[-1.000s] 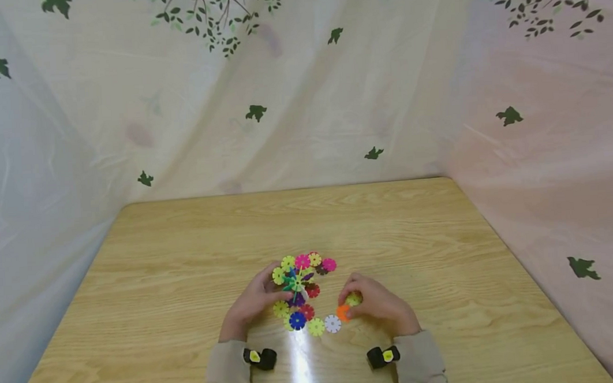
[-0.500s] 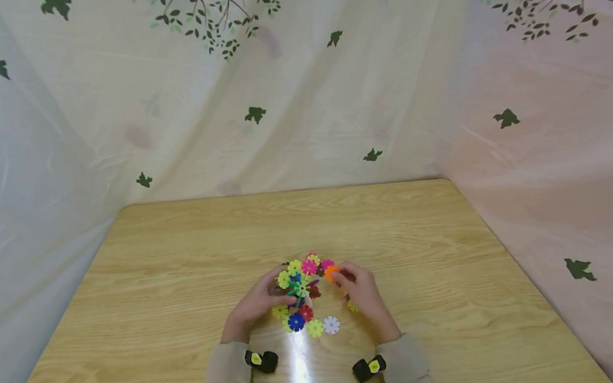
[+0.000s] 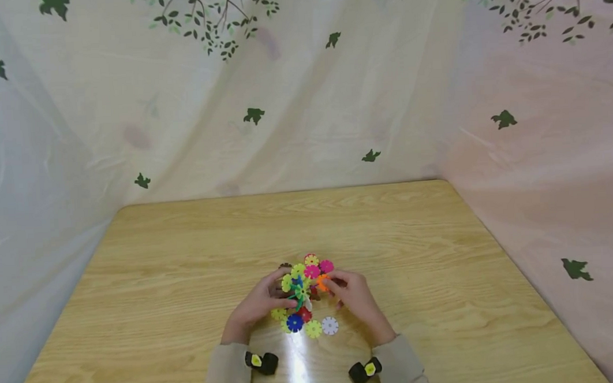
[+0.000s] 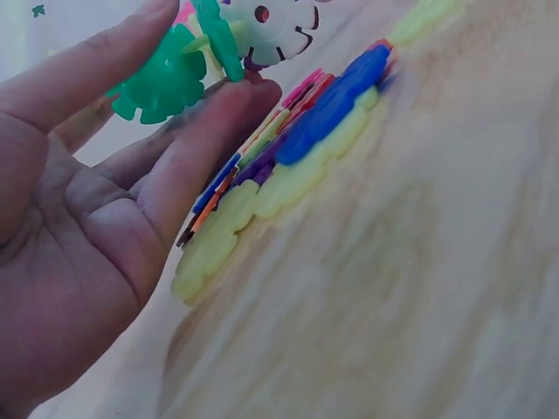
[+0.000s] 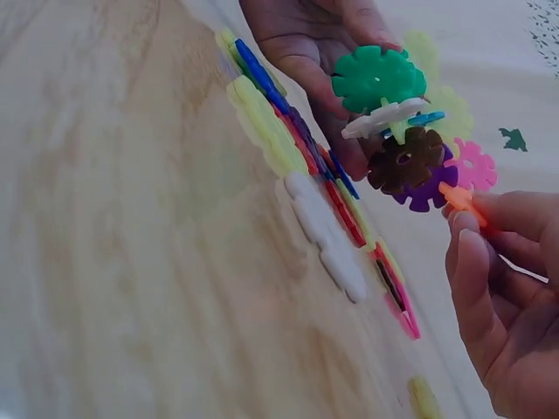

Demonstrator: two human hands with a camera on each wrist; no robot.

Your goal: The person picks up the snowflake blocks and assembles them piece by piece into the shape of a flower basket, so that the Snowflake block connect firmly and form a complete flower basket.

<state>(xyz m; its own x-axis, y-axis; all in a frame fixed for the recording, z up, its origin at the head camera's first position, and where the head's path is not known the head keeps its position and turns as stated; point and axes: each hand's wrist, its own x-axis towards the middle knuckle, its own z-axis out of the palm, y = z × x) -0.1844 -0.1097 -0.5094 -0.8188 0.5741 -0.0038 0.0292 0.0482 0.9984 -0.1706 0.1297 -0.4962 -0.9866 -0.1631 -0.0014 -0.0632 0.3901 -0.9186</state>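
While the left hand (image 3: 260, 305) holds a cluster of flower-shaped discs (image 5: 406, 150) above the desk (image 3: 448, 317), the right hand (image 3: 357, 296) brings an orange disc (image 5: 463, 206) to its edge. The left thumb and fingers are clamped around the green disc (image 5: 378, 80) and its neighbours; the right thumb and fingers pinch the orange disc.

The work looks partly done: green, white, brown, purple, pink and yellow discs appear joined, some standing crosswise to others. The orange disc meets the purple disc (image 5: 428, 190) or lies just beside it; whether their slots engage, I cannot tell, so that join seems unfinished. Several spare discs remain on the desk below, among them a blue disc (image 3: 295, 323) and a white disc (image 3: 330, 325). How many of these are meant for the cluster cannot be judged.
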